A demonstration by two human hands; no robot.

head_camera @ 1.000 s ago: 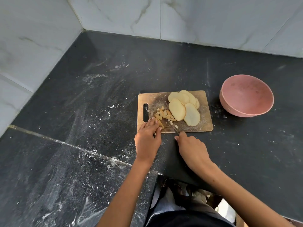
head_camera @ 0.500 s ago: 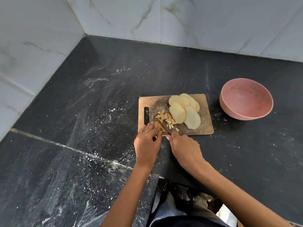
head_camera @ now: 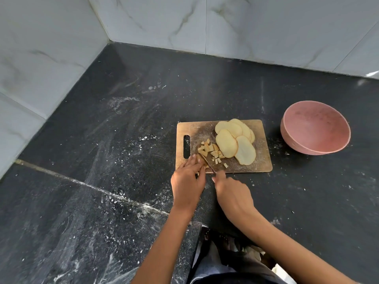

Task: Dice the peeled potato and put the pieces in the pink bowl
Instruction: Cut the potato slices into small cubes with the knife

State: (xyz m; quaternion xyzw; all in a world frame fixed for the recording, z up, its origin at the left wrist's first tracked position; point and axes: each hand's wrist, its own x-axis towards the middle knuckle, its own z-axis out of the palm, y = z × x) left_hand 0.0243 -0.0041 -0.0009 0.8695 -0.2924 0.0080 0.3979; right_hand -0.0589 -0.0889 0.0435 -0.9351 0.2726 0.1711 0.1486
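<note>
potato slices (head_camera: 235, 140): pale yellow ovals, about five overlapped on cutting board (head_camera: 262, 160) | diced pieces (head_camera: 211, 151): roughly fifteen, board's left | pink bowl (head_camera: 315, 128): one, right | right hand (head_camera: 231, 193) grips knife (head_camera: 207, 162) | left hand (head_camera: 187, 179) pins a strip, partly hidden

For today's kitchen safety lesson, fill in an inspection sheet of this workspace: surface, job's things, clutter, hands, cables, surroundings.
Surface: black counter, dusted with white specks.
Job's things: board with slices and dice; bowl right of it, no pieces inside.
Clutter: nothing seen.
Hands: left hand steadies potato at board's near edge; right hand grips knife.
Cables: nothing seen.
Surroundings: marble walls.
</note>
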